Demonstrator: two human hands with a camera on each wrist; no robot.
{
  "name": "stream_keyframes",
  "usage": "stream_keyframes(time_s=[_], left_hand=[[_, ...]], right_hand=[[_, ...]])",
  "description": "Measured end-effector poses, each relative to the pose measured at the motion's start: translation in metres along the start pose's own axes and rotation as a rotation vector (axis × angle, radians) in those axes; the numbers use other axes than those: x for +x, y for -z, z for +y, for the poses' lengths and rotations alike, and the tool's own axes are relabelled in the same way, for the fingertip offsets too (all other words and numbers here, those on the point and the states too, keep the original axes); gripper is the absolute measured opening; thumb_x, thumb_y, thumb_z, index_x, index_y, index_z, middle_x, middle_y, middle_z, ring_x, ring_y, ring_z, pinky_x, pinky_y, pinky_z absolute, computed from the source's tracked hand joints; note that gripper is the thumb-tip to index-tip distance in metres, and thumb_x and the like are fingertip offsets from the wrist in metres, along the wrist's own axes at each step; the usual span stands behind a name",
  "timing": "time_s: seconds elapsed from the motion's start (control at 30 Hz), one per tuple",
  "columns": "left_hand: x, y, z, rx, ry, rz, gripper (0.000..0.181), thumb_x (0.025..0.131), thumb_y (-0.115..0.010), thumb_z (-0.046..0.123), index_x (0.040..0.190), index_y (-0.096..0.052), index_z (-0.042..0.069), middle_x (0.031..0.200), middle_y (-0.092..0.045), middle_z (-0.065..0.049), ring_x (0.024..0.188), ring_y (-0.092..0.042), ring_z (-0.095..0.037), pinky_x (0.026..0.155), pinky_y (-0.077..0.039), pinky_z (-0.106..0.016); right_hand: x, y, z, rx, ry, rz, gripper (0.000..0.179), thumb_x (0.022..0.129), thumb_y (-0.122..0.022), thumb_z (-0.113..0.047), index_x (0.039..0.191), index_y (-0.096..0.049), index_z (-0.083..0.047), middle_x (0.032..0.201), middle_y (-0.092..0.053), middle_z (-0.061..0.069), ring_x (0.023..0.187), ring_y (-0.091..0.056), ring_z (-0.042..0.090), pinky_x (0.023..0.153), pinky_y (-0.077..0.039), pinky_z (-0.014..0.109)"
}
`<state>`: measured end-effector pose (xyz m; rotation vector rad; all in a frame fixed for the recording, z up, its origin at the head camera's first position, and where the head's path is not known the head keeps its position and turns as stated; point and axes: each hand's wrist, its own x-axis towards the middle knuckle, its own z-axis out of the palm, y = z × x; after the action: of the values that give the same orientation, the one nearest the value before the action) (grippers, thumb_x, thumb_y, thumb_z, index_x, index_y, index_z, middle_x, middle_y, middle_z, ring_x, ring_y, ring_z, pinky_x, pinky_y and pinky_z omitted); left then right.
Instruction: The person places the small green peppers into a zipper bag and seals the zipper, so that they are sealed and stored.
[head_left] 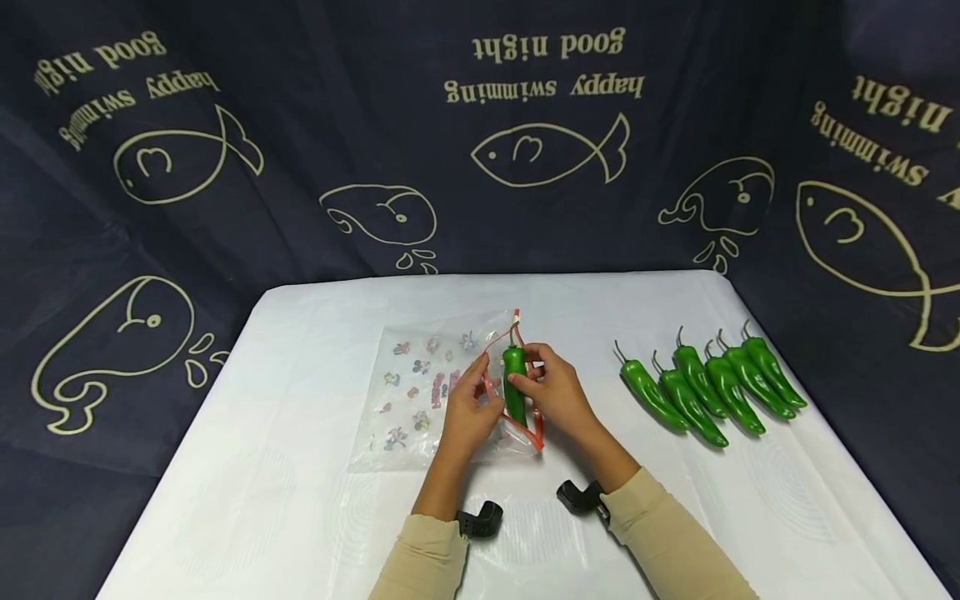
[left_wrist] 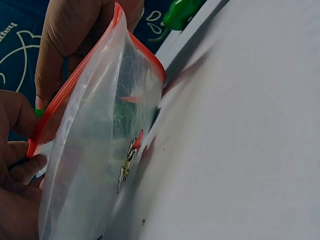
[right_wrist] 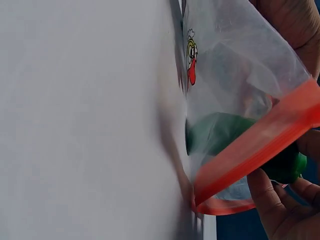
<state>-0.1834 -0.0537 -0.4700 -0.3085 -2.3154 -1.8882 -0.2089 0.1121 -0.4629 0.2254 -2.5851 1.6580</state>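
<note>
A clear zip bag [head_left: 408,400] with a red zip edge and small printed cartoon figures lies on the white table, its mouth toward the right. My left hand [head_left: 468,412] pinches the red rim, also seen in the left wrist view. At the opening, my right hand [head_left: 558,392] grips a green chili pepper [head_left: 514,362] between thumb and fingers, stem pointing away from me. In the right wrist view the pepper's lower part shows through the film, inside the bag, while its stem end [right_wrist: 297,167] sticks out past the red edge.
Several more green peppers [head_left: 678,400] lie side by side to the right on the white-covered table [head_left: 247,450]. A dark blue curtain [head_left: 285,75] with fish and whale drawings hangs behind the table. Black wrist devices [head_left: 480,521] are strapped to both wrists.
</note>
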Motion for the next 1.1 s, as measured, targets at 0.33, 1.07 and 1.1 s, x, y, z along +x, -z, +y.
stream_keyframes(time_s=[0.33,1.07,1.1], left_hand=[[0.004,-0.001,-0.012,-0.014,-0.017,0.011,0.073,0.076,-0.056,-0.010,0.148,-0.041,-0.004,0.154,-0.040,-0.013,0.119,-0.060,-0.033,0.098,-0.049,-0.034],[-0.007,0.005,0.024,-0.026,-0.012,-0.025,0.071,0.075,-0.055,-0.014,0.144,-0.040,-0.012,0.151,-0.037,-0.028,0.116,-0.056,-0.048,0.098,-0.047,-0.050],[-0.007,0.005,0.025,-0.019,-0.012,-0.024,0.071,0.075,-0.055,-0.014,0.144,-0.040,-0.012,0.151,-0.037,-0.029,0.116,-0.056,-0.048,0.098,-0.047,-0.050]], right_hand=[[0.000,-0.001,-0.002,-0.016,-0.018,-0.030,0.050,0.087,-0.077,-0.017,0.132,-0.056,-0.007,0.111,-0.064,0.011,0.082,-0.062,0.018,0.061,-0.055,0.029],[0.000,-0.002,0.002,-0.109,-0.046,-0.042,0.043,0.088,-0.074,-0.020,0.125,-0.061,-0.004,0.106,-0.066,0.011,0.071,-0.061,0.015,0.058,-0.053,0.029],[-0.001,-0.002,0.001,-0.109,-0.042,-0.036,0.042,0.088,-0.074,-0.020,0.124,-0.062,-0.003,0.105,-0.065,0.010,0.070,-0.061,0.016,0.057,-0.052,0.029]])
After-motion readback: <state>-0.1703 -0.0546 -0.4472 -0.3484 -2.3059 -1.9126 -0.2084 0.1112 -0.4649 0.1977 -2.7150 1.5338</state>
